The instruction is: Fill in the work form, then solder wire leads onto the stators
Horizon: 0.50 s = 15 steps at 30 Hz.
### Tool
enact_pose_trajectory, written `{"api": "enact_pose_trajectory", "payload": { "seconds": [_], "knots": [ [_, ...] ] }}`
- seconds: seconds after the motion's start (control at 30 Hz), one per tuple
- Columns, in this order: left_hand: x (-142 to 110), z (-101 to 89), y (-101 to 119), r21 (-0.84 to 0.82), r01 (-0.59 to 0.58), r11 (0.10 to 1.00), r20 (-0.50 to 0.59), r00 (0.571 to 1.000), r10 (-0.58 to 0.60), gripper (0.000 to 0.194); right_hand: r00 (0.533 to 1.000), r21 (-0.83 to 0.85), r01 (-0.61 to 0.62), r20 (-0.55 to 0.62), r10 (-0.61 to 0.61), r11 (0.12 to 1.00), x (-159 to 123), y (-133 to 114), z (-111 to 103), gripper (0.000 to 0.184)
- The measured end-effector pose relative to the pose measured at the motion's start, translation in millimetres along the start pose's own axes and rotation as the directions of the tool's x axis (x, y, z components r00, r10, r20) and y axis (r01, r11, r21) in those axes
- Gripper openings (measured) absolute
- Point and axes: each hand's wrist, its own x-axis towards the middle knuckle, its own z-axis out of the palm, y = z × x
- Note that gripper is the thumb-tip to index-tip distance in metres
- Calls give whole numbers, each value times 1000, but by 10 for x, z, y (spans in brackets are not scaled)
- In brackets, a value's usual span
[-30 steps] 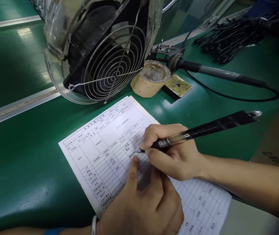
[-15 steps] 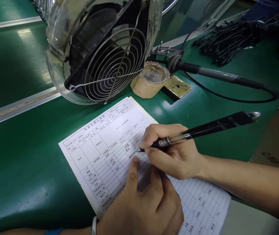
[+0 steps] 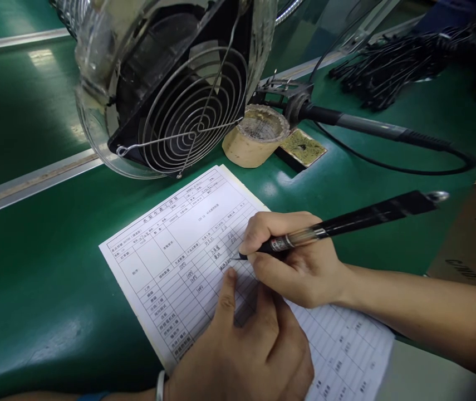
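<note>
Rests the left hand [image 3: 246, 348] on the white printed paper form [image 3: 150, 273], back upward and unclenched, with one finger stretched forward and the others bent. Just beyond, pinches a slim black pen [image 3: 371, 216] in the right hand [image 3: 298, 267], with thumb and forefinger near its tip and the forearm [image 3: 408, 303] slanting in from the right. Beneath the form, a glossy green tabletop [image 3: 74, 273]; farther back, a black fan with a ringed wire guard [image 3: 198, 132], a grey-and-black soldering iron [image 3: 371, 127] and a heap of black cables [image 3: 392, 69].
</note>
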Motion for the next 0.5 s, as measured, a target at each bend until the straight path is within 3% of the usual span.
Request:
{"api": "enact_pose_trajectory", "payload": {
  "seconds": [0.5],
  "knots": [
    [8,22,10,7,0,1000,-24,1000,0,24,1000,-9,-9,12,9,1000,-3,1,-10,11]
  ]
}}
